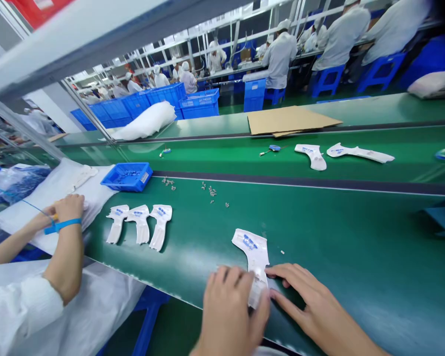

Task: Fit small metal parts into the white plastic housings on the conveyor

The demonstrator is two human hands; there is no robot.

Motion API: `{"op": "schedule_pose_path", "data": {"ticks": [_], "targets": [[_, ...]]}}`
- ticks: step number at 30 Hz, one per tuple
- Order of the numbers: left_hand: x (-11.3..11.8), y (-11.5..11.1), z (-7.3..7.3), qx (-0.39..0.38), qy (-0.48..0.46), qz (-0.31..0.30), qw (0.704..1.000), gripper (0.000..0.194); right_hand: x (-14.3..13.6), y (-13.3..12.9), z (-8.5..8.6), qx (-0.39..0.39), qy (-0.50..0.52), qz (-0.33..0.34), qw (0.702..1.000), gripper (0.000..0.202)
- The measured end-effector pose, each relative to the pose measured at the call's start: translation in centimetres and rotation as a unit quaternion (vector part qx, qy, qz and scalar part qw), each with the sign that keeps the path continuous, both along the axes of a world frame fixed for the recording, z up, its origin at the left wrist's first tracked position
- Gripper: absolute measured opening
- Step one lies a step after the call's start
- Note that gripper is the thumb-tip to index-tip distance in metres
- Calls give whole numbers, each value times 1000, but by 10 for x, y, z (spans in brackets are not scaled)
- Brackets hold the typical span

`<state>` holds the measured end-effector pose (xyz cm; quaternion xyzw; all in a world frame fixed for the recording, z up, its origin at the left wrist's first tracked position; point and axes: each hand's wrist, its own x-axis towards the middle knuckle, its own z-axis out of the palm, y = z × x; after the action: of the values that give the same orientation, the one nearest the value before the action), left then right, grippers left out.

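Note:
A white plastic pistol-shaped housing half (249,244) with blue parts in its head lies on the green bench in front of me. My left hand (232,309) is closed around the lower end of its grip, fingers on the left side and thumb on the right. My right hand (307,299) has its index finger and thumb apart, their tips at the grip's right edge. Part of the grip is hidden under my left fingers. A tiny white piece (282,252) rests just right of the housing.
Several similar housings (138,217) stand in a row to the left, near small metal parts (212,191) and a blue tray (129,177). A co-worker's hands (68,207) work at far left. More housing pieces (313,155) lie on the belt (215,155); cardboard (289,119) lies behind.

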<state>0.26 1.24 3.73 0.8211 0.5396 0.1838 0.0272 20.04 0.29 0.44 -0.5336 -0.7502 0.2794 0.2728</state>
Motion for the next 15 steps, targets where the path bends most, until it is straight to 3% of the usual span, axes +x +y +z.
{"op": "schedule_pose_path", "data": {"ticks": [4, 8, 11, 15], "targets": [[-30, 90, 22, -68, 39, 154, 985, 31, 1, 0, -1, -29, -2, -4, 1000, 27], [-40, 164, 17, -74, 37, 147, 986, 25, 1, -1, 5, -55, 7, 0, 998, 31], [-40, 183, 9, -82, 24, 121, 989, 14, 1, -1, 9, -67, 17, 2, 998, 33], [-42, 172, 15, -84, -24, 104, 991, 14, 2, -2, 12, -80, 49, -7, 996, 33]]}}
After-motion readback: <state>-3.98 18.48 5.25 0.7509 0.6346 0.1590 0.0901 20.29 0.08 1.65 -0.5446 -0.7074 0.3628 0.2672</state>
